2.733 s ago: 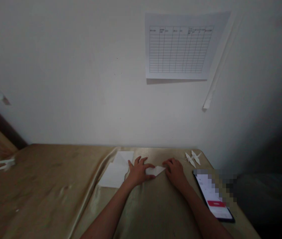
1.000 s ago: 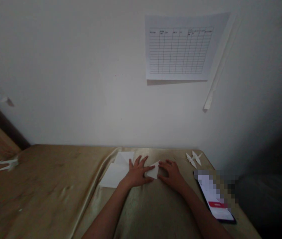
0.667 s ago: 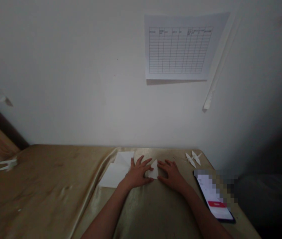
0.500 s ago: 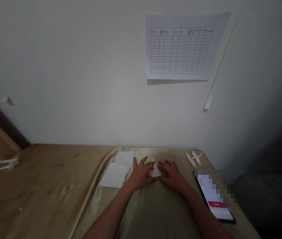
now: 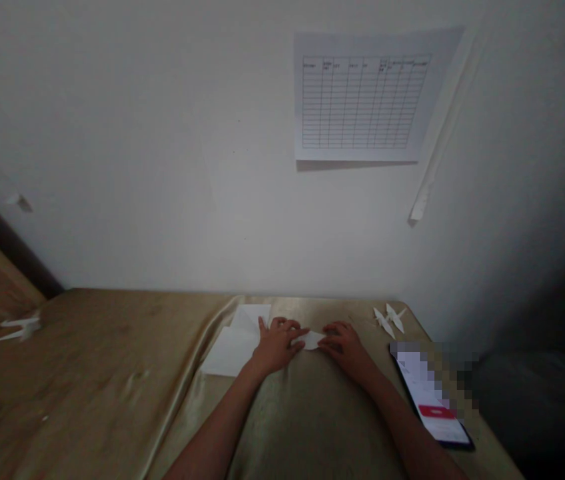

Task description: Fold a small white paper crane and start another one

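Between my hands is a small folded piece of white paper (image 5: 312, 341), just above the cloth-covered table (image 5: 292, 427). My left hand (image 5: 278, 343) pinches its left end between thumb and fingers. At its right end, my right hand (image 5: 343, 343) grips it the same way, fingertips closed on the edge. Both ends of the folded paper are hidden under my fingers. White paper sheets (image 5: 230, 350) lie flat beside my left hand, partly covered by that hand and forearm.
Two folded paper birds (image 5: 388, 321) lie at the back right, with a smartphone (image 5: 432, 397), screen lit, nearer me. More folded white paper pieces (image 5: 20, 327) rest at the far left. A printed table sheet (image 5: 362, 100) hangs on the wall behind.
The paper lay as an upward-pointing triangle under my spread fingers. Now it shows as a smaller, flatter shape, pinched at both ends. My left hand has shifted slightly left.
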Available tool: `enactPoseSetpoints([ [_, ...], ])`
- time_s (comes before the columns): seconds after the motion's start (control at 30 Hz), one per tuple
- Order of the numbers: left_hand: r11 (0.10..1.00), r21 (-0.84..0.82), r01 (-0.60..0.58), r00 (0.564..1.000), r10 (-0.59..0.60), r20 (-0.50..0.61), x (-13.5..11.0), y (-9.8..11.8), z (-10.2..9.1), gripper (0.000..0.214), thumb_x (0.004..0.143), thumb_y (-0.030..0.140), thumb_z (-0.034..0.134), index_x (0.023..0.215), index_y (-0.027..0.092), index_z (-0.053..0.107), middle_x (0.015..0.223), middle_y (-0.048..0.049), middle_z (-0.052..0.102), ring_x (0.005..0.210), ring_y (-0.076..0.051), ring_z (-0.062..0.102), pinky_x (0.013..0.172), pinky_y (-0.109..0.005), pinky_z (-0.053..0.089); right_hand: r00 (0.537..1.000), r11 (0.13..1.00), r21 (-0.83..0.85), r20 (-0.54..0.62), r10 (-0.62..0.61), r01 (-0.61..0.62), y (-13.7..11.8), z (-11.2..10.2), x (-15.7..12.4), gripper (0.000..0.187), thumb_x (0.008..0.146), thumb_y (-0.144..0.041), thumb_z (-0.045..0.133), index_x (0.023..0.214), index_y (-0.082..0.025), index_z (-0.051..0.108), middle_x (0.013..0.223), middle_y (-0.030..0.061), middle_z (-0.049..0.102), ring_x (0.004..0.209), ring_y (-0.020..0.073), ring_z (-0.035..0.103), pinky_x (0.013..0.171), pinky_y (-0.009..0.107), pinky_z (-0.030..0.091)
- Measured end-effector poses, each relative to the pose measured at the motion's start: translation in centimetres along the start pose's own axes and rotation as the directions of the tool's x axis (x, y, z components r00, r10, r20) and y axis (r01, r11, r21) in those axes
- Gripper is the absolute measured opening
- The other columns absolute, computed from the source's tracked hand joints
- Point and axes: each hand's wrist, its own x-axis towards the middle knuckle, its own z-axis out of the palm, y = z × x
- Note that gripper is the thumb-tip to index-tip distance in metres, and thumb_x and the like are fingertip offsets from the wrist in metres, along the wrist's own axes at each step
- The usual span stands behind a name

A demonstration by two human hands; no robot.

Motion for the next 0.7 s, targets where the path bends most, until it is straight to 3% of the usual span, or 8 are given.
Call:
enactPoseSetpoints([
  [0.27,0.999,-0.032,0.004,1.000,-0.003,0.021,-0.1,0.3,0.0,0.024,0.083,0.036,0.068,0.106,0.044,0.071,0.126,0.0020,0.061,0.129,-0.030,0.042,0.108,-0.079,0.001,0.999,0.999,-0.010,0.007,-0.050,0.050,-0.5,-0.3,0.2,0.021,0.093,-0.034,0.054,0.095,-0.025,0.073,0.104,0.0040,0.069,0.108,0.0203,0.055,0.099,0.036,0.038],
  [0.57,0.998,-0.069,-0.005,1.000,0.005,0.001,0.0,1.2,1.2,0.031,0.077,0.040,0.074,0.107,0.046,0.070,0.125,0.0014,0.061,0.128,-0.032,0.042,0.108,-0.077,0.005,1.000,0.995,-0.103,0.010,0.010,-0.009,-0.2,-0.3,0.5,0.018,0.091,-0.029,0.056,0.093,-0.025,0.073,0.096,0.0038,0.070,0.103,0.0212,0.055,0.097,0.036,0.035],
  [0.7,0.998,-0.068,0.013,0.999,-0.015,-0.031,0.0,1.6,1.6,0.034,0.074,0.041,0.077,0.107,0.042,0.070,0.126,0.0008,0.061,0.127,-0.031,0.043,0.109,-0.075,0.004,0.995,0.992,-0.081,-0.051,0.088,-0.092,-0.4,0.4,0.4,0.014,0.090,-0.028,0.056,0.093,-0.022,0.069,0.095,0.0039,0.069,0.100,0.0210,0.056,0.098,0.037,0.034],
])
